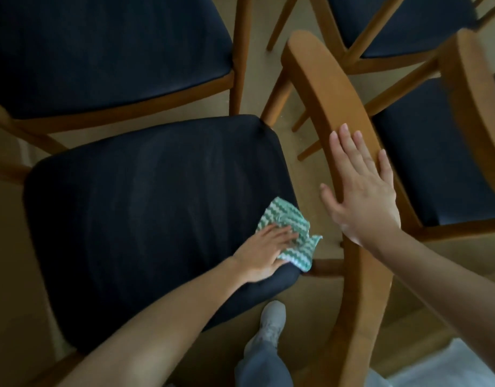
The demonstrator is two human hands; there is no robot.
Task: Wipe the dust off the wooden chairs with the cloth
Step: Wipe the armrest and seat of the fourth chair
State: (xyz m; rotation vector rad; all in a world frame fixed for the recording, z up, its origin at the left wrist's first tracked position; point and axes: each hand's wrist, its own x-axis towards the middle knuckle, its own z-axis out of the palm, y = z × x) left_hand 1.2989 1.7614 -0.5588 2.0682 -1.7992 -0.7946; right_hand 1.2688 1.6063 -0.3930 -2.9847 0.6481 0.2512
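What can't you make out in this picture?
Head view:
Dust on the backrest: too fine to see.
Cloth: part hidden under the left hand, whose fingertips are blurred.
Backrest wood beneath the right hand: covered.
Top-left chair: cut off by the top edge.

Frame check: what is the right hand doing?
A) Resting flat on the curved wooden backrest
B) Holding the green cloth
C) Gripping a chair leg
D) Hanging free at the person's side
A: the right hand lies with straight fingers on the wooden backrest, while the left hand presses the cloth onto the dark seat.
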